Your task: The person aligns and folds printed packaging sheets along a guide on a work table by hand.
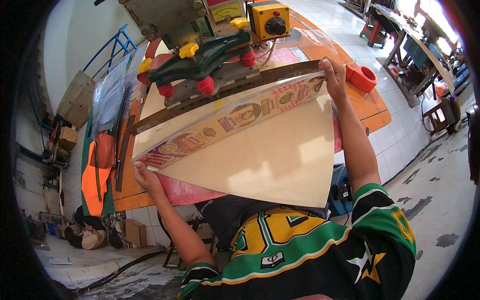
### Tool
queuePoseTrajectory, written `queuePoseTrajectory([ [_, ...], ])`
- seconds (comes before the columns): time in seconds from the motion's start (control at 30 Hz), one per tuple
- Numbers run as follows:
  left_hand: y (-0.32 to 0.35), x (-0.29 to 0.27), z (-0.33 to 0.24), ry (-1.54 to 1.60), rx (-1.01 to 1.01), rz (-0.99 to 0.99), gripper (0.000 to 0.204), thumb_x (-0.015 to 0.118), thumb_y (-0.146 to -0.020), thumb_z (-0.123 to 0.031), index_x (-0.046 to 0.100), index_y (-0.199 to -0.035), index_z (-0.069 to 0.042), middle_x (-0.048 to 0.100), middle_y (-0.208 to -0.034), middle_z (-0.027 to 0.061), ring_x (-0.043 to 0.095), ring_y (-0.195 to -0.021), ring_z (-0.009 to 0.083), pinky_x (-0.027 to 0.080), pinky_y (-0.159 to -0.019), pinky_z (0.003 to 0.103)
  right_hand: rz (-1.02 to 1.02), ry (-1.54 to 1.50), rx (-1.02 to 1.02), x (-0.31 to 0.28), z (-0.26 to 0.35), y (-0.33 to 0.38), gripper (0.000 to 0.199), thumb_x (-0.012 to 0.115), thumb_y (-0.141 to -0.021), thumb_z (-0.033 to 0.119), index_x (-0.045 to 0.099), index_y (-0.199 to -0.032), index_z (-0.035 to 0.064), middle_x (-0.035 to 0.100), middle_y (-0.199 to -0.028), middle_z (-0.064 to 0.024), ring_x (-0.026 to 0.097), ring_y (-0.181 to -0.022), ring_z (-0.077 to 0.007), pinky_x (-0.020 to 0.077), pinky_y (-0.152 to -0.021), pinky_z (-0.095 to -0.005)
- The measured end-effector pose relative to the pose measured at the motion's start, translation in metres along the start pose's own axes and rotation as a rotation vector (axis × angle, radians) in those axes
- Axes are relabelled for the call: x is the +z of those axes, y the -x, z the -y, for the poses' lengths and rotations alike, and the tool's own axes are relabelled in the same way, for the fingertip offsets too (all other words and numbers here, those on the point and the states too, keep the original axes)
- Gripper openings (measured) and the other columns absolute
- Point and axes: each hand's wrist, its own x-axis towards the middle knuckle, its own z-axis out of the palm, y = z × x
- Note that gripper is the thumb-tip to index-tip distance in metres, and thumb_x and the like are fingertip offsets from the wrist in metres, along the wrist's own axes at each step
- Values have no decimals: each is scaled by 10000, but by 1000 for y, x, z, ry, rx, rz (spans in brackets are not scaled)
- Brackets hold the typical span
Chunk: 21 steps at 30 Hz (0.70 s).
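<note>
My left hand [146, 179] pinches the near-left end of a long printed plastic strip [240, 117] with food pictures on it. My right hand [334, 79] grips the strip's far-right end, its thumb up by the end of a long metal bar [167, 116]. Stretched between both hands, the strip slants up to the right, along the near side of that bar. Beneath it a large cream sheet [280, 165] covers the work surface, its rounded edge toward my body. A pink-red layer [187, 191] shows from under the sheet.
Just beyond the bar stands a press with a dark green clamp frame [200, 62] and yellow knobs. A yellow control box [269, 20] sits above. At right lies a red tape dispenser [361, 78]; clear plastic sheets [110, 92] and an orange piece [95, 175] are at left.
</note>
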Motion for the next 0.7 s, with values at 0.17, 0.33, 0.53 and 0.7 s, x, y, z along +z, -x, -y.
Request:
queuePoseTrajectory([
  [0.17,0,4,3,54,5,-41,570,390,-1017,-488,543,-1016,61,572,-903,95,523,-851,179,432,-796,316,-17,-31,37,1,-1,0,451,476,-995,368,478,-725,6,407,-618,-14,410,-613,-102,332,-542,-292],
  [0.33,-1,-3,12,35,-35,-4,535,401,-1019,-476,514,-875,27,508,-797,50,461,-770,156,414,-721,313,-33,-32,59,4,3,0,454,469,-1002,366,474,-725,7,388,-625,8,387,-616,-92,317,-538,-281],
  [0.53,2,6,-4,4,24,-42,527,411,-1017,-474,475,-815,9,466,-754,23,421,-734,131,389,-672,303,-6,-51,51,1,5,0,452,476,-1005,359,468,-716,12,367,-626,21,359,-614,-80,294,-529,-279],
  [0.7,-1,-4,5,19,-35,16,514,449,-1010,-453,551,-906,40,559,-838,57,480,-801,137,421,-734,303,-30,-76,44,5,4,1,456,473,-1004,369,478,-714,17,372,-626,23,362,-609,-80,298,-535,-266],
])
